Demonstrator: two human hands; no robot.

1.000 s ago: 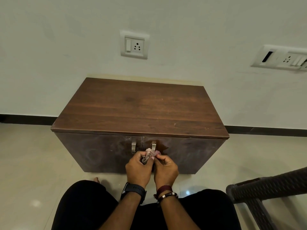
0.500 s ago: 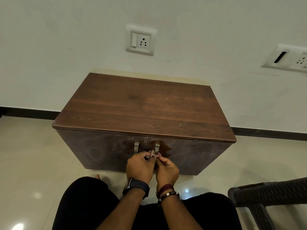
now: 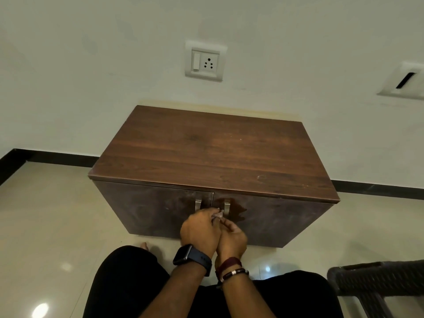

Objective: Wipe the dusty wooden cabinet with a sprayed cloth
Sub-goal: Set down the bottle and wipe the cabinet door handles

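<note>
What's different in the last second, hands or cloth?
The cloth has been bunched tighter: a full wad showed above the fingers a second ago, now only a small tip. Both the left hand and right hand keep pinching it in front of the cabinet doors. Cabinet unmoved.

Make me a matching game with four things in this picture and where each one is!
Things:
1. cloth
2. wall socket
3. watch
4. wicker chair

Places:
A. on the left wrist
B. bottom right corner, on the floor
C. pinched between both hands, in front of the cabinet doors
D. on the wall above the cabinet

Pairs: 1-C, 2-D, 3-A, 4-B
</note>
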